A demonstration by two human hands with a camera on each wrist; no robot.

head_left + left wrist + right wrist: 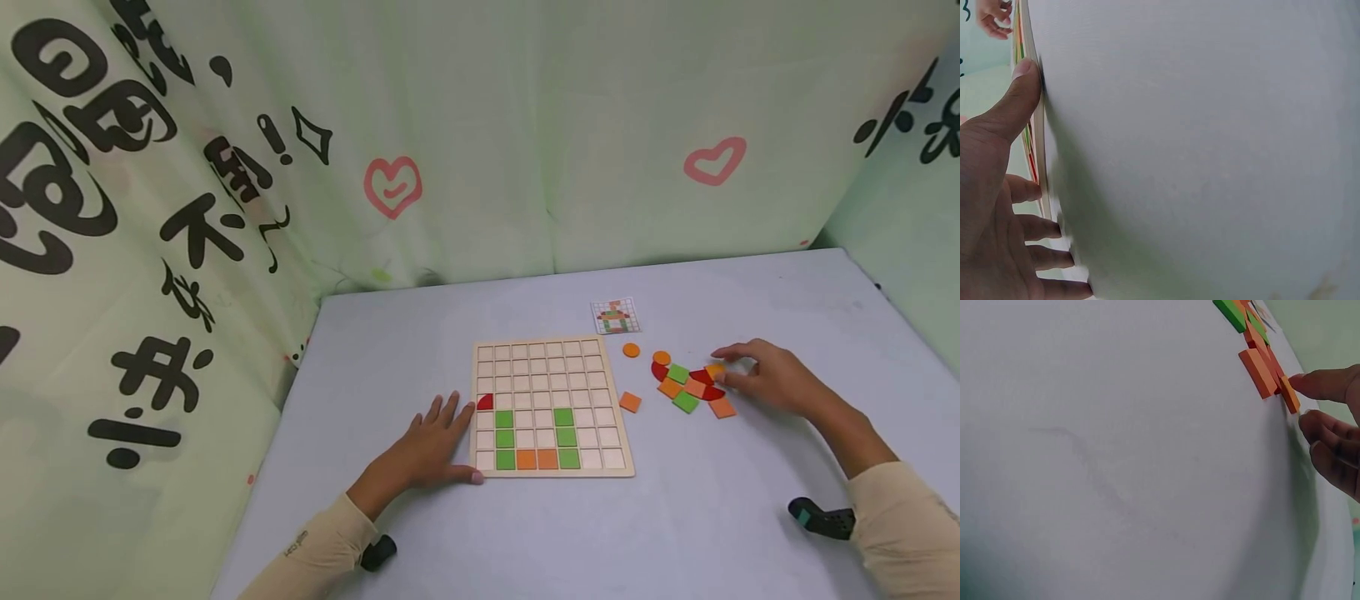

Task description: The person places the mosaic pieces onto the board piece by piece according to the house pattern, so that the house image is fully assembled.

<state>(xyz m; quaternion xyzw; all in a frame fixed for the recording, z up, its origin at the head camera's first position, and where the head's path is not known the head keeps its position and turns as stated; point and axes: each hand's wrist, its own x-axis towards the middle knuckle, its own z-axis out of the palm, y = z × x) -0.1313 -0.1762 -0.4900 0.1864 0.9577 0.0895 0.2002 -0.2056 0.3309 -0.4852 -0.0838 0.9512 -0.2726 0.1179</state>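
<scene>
A wooden grid board [555, 476] lies on the table with green squares [504, 438] in two columns, two orange squares between them at the bottom, and a red quarter-circle tile [485, 402]. My left hand [435, 446] lies spread at the board's left edge, its thumb at the near corner; the left wrist view shows the thumb [1017, 100] against the board's side. My right hand [768, 375] is over the right end of a loose tile pile, thumb tip at an orange tile [1289, 395]. Its fingers [1329, 434] are apart from the thumb, with a gap between them.
The pile holds green tiles [686, 402], orange squares [722, 408] and red pieces [713, 393]. An orange disc [632, 350] and an orange square [630, 402] lie between board and pile. A small pattern card [616, 317] lies behind the board. Curtains [555, 125] border the table.
</scene>
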